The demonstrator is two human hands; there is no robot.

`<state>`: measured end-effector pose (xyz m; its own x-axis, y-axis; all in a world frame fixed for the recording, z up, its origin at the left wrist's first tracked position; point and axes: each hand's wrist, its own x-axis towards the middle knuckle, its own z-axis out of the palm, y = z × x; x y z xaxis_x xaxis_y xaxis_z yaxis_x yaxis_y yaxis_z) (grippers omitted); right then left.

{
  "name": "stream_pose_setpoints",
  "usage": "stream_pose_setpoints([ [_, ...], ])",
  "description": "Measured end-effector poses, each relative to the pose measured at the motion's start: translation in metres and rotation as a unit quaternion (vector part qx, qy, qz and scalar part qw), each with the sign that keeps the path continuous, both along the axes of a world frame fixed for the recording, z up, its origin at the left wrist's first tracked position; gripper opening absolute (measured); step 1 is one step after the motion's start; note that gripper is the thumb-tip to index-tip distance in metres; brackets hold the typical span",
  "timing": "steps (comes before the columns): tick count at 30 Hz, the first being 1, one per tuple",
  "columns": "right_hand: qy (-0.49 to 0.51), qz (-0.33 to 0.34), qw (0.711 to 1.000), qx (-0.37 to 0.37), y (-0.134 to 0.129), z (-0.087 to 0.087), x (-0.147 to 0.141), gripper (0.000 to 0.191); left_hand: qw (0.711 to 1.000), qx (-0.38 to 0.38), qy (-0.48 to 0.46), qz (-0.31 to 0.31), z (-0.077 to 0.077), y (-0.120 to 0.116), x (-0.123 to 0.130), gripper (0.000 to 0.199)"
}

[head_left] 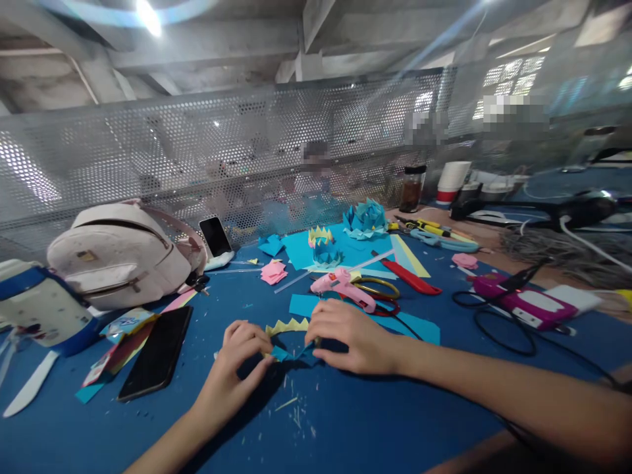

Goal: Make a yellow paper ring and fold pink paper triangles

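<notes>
Between my two hands is a small ring of paper, with a yellow zigzag-edged strip [287,326] at the back and folded blue paper [282,354] at the front. My left hand [243,355] pinches its left end, thumb and fingers closed on it. On the right side, my right hand [343,336] grips the ring with bent fingers. Just behind the right hand lies a pink glue gun [343,287], beside scissors [378,288] and a blue paper strip [303,305]. A yellow-topped paper crown [320,237] and a blue paper flower [366,219] stand farther back.
To the left are a black phone [157,353], a white backpack [118,253] and a large bottle [47,309]. A red cutter [412,276], a magenta device [524,301] and black cables are at the right. A perforated metal screen [222,145] stands behind.
</notes>
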<state>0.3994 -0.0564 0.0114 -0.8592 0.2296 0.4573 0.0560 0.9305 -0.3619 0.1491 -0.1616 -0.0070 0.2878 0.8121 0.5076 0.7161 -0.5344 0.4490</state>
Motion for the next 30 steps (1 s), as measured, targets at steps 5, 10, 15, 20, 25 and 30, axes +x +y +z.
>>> stream_pose_setpoints([
  [5, -0.037, 0.009, 0.999, 0.028, -0.006, 0.009, 0.027, 0.025, 1.000, 0.004, 0.022, -0.006, -0.004, 0.003, -0.007, 0.013],
  [10, -0.011, -0.155, 0.988, -0.019, 0.014, 0.011, 0.069, 0.022, 0.999, 0.009, 0.035, -0.015, -0.010, 0.006, -0.009, 0.014],
  [15, -0.010, -0.287, 0.952, -0.104, 0.056, 0.006, 0.088, 0.039, 0.999, 0.003, 0.043, -0.032, -0.015, 0.009, -0.005, 0.011],
  [20, -0.039, -0.258, 0.955, -0.139, 0.077, -0.010, 0.068, 0.050, 0.997, -0.001, 0.060, -0.053, -0.014, 0.010, -0.004, 0.007],
  [25, -0.015, -0.269, 0.945, -0.183, 0.084, -0.019, 0.051, 0.036, 0.996, 0.003, 0.071, -0.063, -0.014, 0.013, -0.006, 0.007],
  [30, 0.047, -0.279, 0.924, -0.257, 0.082, -0.002, 0.051, 0.039, 0.997, 0.009, 0.060, -0.055, -0.014, 0.022, -0.008, 0.011],
])
